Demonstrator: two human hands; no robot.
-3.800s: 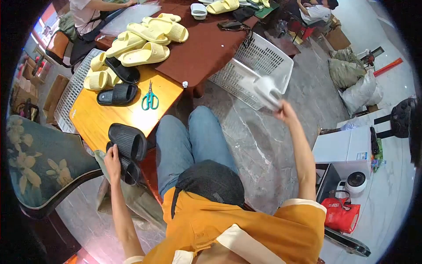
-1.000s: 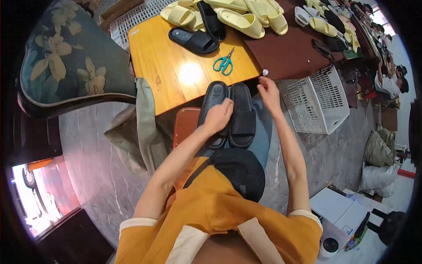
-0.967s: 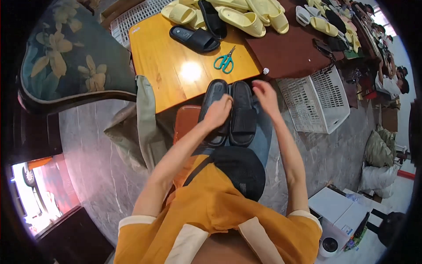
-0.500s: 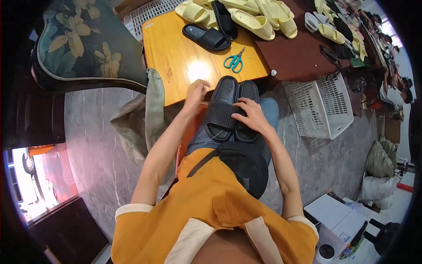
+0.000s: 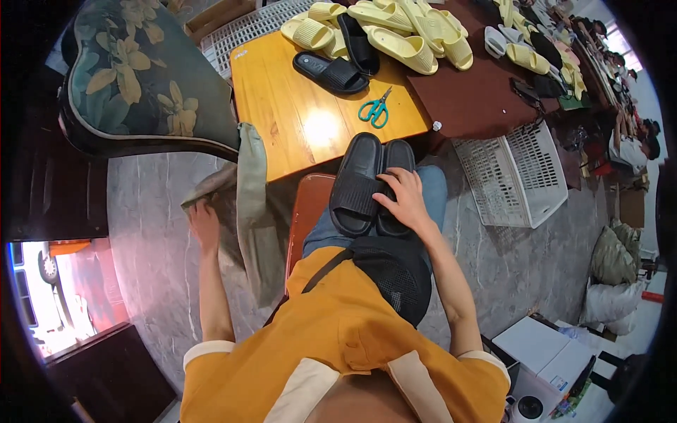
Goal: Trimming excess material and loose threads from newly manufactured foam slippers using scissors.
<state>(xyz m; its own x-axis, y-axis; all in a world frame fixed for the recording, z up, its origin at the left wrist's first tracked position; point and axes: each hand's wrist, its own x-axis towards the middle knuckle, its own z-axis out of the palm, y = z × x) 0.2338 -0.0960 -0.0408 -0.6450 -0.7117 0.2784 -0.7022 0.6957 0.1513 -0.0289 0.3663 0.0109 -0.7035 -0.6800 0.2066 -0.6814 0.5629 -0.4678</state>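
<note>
A pair of black slippers (image 5: 356, 195) lies on my lap, side by side, toes toward me. My right hand (image 5: 402, 199) rests over the strap of the right-hand slipper, fingers bent round it and thumb reaching to the other one. Down on the left, my left hand (image 5: 204, 224) is at the rim of an olive-green cloth sack (image 5: 252, 211), its fingers curled over the edge. What lies inside the sack is hidden.
Ahead stands a yellow wooden table (image 5: 282, 106) with teal-handled scissors (image 5: 374, 111), another black pair (image 5: 331, 72) and several pale yellow slippers (image 5: 402, 49). A white plastic basket (image 5: 518, 180) is at right; a floral-backed chair (image 5: 141, 84) is at left.
My left hand has gone from beside the slippers at the table edge down and left to the sack. My right hand stays on the slippers, which have shifted slightly toward me.
</note>
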